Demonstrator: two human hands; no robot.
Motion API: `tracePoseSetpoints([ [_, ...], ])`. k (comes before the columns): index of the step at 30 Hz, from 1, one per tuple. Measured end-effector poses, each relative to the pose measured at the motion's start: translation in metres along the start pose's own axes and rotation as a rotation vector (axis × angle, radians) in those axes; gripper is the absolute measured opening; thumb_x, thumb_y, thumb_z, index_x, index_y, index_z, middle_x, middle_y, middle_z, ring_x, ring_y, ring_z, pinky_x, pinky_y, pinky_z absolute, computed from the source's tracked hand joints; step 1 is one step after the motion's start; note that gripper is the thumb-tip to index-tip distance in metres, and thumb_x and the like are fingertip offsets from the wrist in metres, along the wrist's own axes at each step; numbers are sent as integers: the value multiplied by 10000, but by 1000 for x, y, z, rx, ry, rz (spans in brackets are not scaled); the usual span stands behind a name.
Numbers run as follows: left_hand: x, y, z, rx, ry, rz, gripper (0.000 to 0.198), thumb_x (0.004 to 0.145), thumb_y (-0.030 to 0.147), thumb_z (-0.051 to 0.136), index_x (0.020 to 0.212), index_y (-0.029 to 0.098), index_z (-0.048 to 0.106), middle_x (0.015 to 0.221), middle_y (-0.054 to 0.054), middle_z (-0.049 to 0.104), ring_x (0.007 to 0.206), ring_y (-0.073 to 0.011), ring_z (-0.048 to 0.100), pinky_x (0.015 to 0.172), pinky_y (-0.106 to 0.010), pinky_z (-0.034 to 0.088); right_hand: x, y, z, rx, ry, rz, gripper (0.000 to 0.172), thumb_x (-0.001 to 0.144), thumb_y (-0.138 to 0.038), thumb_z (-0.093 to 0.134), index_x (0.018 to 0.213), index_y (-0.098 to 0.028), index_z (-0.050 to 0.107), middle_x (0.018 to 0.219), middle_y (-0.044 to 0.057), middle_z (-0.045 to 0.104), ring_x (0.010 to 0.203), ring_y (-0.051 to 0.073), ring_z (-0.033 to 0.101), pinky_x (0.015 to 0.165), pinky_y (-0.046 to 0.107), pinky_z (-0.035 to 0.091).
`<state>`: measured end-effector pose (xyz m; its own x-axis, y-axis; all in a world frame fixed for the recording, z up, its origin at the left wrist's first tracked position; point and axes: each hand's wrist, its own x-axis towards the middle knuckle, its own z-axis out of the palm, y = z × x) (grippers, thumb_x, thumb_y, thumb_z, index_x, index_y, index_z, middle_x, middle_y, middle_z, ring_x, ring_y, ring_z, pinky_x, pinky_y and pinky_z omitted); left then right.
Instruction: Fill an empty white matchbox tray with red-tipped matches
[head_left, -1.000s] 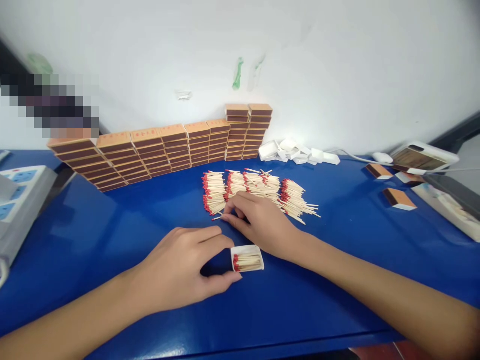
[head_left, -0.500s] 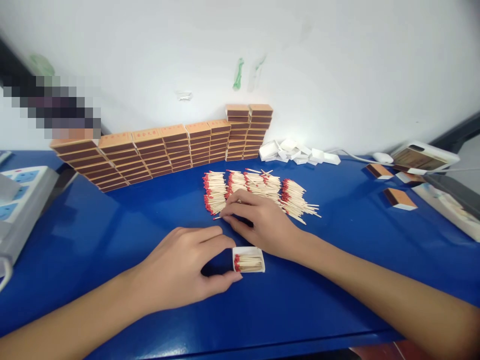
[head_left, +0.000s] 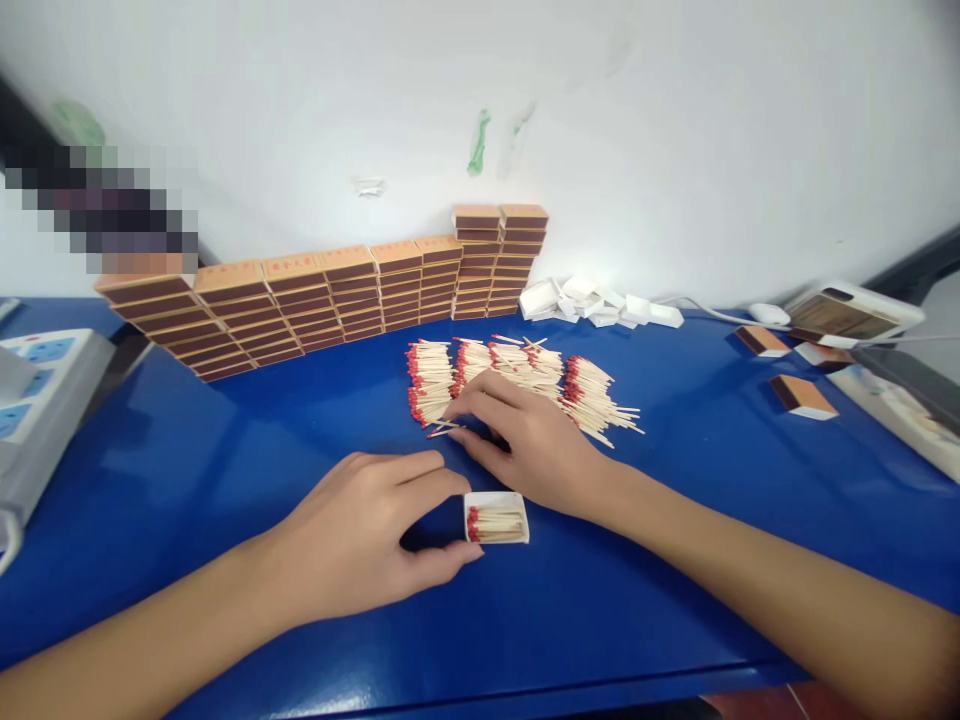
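My left hand [head_left: 375,525] rests on the table, thumb and forefinger gripping the left end of a small white matchbox tray [head_left: 517,497]. Inside the tray lie red-tipped matches [head_left: 496,523], heads to the left. My right hand [head_left: 525,430] reaches over the front of the loose match piles [head_left: 431,375]. Its thumb and forefinger close around a couple of matches [head_left: 442,428] at the front of the leftmost pile; the other fingers are partly hidden. Several piles lie side by side, and my right hand covers part of the middle ones.
Stacked matchboxes [head_left: 300,300] form a row along the wall. White trays [head_left: 592,300] lie heaped right of it. Loose matchboxes [head_left: 804,397], a white cable and a phone-like object [head_left: 855,310] are at the right. A power strip [head_left: 52,400] stands at the left.
My right thumb and forefinger have shifted slightly right and parted a little around the matches, and more match sticks show at the fingertips. My left hand and the tray stay put.
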<state>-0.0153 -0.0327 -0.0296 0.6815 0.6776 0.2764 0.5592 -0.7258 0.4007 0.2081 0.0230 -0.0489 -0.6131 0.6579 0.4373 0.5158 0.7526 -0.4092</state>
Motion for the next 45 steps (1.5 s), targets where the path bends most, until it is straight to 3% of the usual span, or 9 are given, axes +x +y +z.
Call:
tracePoseSetpoints([
  [10,0,0,0,-1,-7,-2,224,923,361,745,1074,196,732,766,36,597,569,-113,522,533,-280,390,1,2,2,0,-29,-2,135,1056,-216,558,1032,-178,685,1074,86,632,910,186,640,769,327,527],
  [29,-1,-1,0,-8,-10,0,239,918,350,760,1103,203,720,789,45,600,586,-110,529,548,-280,394,2,-5,-8,-118,-159,109,128,1075,-228,514,1037,-166,619,1133,105,609,908,204,642,772,341,518],
  [45,0,-1,1,3,7,12,241,915,348,768,1099,200,721,779,42,606,576,-106,525,546,-276,394,0,-4,-13,-97,-188,61,144,1065,-207,525,1018,-171,656,1097,95,608,909,192,626,800,331,513],
])
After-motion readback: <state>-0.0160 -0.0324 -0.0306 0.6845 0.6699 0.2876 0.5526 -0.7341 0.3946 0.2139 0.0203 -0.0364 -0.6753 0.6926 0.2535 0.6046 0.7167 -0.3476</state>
